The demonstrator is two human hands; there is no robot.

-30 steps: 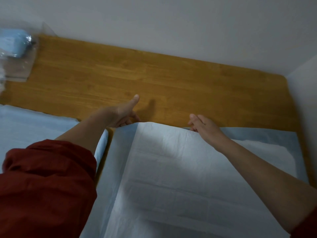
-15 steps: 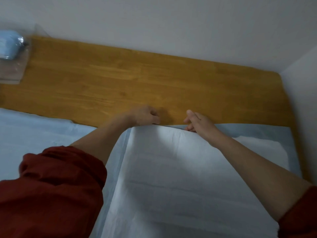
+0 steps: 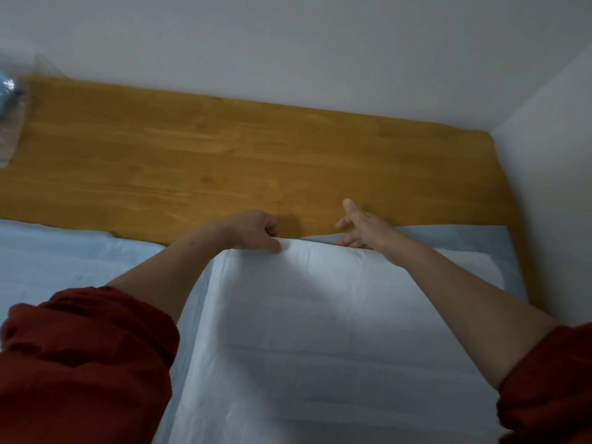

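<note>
A white absorbent pad with a pale blue border [image 3: 320, 315] lies spread over the bed, its far edge against the wooden headboard [image 3: 224, 155]. My left hand [image 3: 253, 230] pinches that far edge, lifted slightly, near its middle. My right hand [image 3: 362, 227] is a little to the right, thumb raised and fingers loosely spread, fingertips touching the blue border. Both forearms stretch forward from rolled-up red sleeves.
A second pale blue pad [image 3: 64, 261] covers the bed to the left. A clear plastic package holding something blue [image 3: 9, 100] sits at the headboard's left end. White walls close in behind and on the right [image 3: 551, 187].
My left hand moved right from the pad's left corner and closed on the far edge. My right hand loosened, its thumb lifting and fingers spreading. The view tilted slightly.
</note>
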